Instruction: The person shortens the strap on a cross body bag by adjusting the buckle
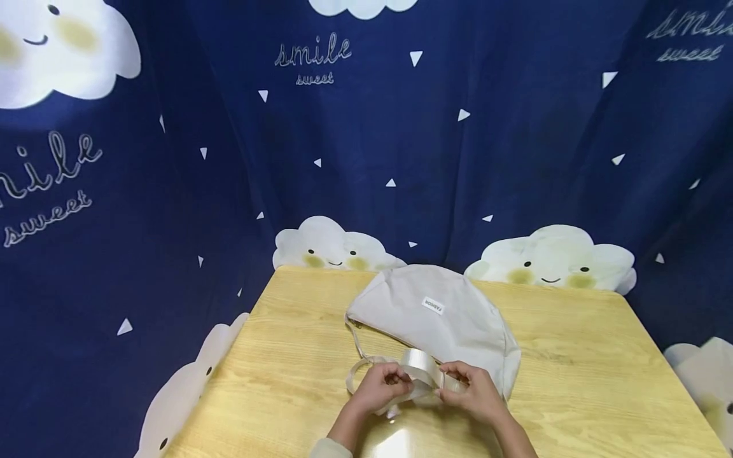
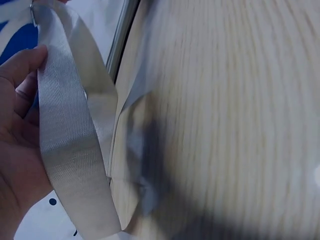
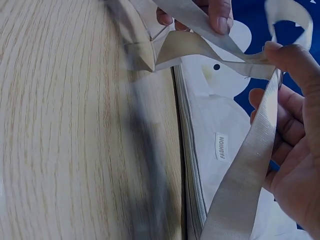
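Observation:
A pale beige bag with a rounded top lies on the table, its zipper edge towards me. Its wide webbing strap loops up between my two hands. My left hand pinches one length of the strap between thumb and fingers. On the other side, my right hand pinches the strap between thumb and fingers beside a thin metal slider, which is mostly covered by webbing and thumb. In the right wrist view a white label reads FASHION on the bag.
The light wooden table extends to both sides of the bag. A dark blue curtain with clouds and small triangles hangs behind and at the left. Another strap loop lies left of my left hand.

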The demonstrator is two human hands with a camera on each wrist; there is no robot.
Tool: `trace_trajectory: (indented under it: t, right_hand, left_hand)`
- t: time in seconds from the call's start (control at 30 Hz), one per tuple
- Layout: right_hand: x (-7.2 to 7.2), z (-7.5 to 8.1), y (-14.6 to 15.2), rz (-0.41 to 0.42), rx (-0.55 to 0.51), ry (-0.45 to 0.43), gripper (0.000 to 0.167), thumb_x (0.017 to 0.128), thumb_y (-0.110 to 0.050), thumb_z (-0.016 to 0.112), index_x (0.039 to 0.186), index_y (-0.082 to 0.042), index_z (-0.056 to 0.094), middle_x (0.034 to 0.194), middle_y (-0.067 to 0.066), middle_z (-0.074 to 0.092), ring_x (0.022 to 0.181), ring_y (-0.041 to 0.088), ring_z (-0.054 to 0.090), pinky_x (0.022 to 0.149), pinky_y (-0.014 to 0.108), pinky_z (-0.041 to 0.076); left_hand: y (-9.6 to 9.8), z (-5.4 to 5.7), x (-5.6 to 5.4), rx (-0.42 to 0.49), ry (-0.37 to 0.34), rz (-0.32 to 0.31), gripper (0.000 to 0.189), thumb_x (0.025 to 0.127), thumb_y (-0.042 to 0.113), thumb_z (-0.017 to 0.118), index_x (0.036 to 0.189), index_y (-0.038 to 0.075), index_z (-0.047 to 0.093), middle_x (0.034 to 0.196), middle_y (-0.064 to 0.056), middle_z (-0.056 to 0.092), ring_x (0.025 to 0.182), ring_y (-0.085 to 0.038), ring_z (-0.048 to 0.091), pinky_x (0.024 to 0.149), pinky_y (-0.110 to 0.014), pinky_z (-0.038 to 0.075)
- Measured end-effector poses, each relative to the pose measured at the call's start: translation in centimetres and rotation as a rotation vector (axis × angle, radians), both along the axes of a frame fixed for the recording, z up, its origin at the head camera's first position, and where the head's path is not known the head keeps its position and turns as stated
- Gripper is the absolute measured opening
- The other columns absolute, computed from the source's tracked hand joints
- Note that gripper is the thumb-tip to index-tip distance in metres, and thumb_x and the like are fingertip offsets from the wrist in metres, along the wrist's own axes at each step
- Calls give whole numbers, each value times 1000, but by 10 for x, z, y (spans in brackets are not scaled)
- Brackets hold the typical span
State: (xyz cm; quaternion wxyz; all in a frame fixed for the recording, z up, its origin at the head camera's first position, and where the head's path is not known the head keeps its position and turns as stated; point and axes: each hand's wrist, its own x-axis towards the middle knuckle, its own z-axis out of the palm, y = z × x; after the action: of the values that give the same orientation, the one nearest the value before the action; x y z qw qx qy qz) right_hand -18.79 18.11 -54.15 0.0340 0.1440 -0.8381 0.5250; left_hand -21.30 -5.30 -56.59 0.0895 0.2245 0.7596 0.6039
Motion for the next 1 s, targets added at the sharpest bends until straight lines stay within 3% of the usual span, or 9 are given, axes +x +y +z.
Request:
trace_trajectory:
  t: [0.27, 0.43, 0.53, 0.77, 0.87, 1.0]
  right_hand:
    - [0, 8, 6, -27, -22, 18, 38, 66, -13, 84, 99, -5, 67, 87, -1, 68, 76, 18, 59, 64, 27, 47]
    - [2, 5, 11, -49, -27, 5, 38, 65, -11, 84, 98, -5, 68, 84, -2, 67, 74, 17, 57, 62, 26, 47]
    - [2, 1, 11, -39, -21, 19, 37, 65, -11, 84, 97, -4, 67, 82, -3, 66, 73, 14, 57, 61, 26, 47]
    - [6, -5, 7, 8, -8, 43, 36, 66, -16, 84, 97, -8, 67, 82, -6, 67, 73, 12, 59, 62, 27, 48]
    - [6, -5, 6, 20, -2, 68, 38, 66, -16, 84, 99, -10, 67, 83, -7, 67, 73, 12, 60, 61, 26, 49]
    - [4, -6, 3, 23, 5, 92, 39, 65, -15, 84, 99, -11, 67, 83, -8, 66, 73, 12, 59, 61, 26, 49]
  left_hand:
    - [1, 6, -5, 33, 20, -8, 4, 80, -3, 67, 83, -6, 65, 73, -4, 59, 63, -4, 50, 58, -18, 43]
    - [-1, 9, -4, 12, 3, 8, 5, 81, 2, 69, 84, -2, 67, 75, 0, 60, 65, -5, 50, 59, -18, 43]
    - [-7, 10, 0, -7, 11, 15, 6, 81, 2, 69, 85, -1, 67, 77, -4, 61, 66, -6, 51, 60, -20, 44]
    - [-17, 32, 20, -37, 12, 12, 5, 81, -3, 66, 84, -6, 65, 78, -15, 61, 68, -11, 54, 62, -22, 45]
    - [-13, 27, 20, -46, 7, 4, 5, 81, -3, 67, 85, -5, 65, 79, -15, 62, 69, -12, 54, 63, -22, 45]
    - [-5, 10, 14, -55, 17, 11, 10, 81, 0, 68, 91, -2, 67, 82, -11, 63, 72, -12, 56, 65, -24, 47]
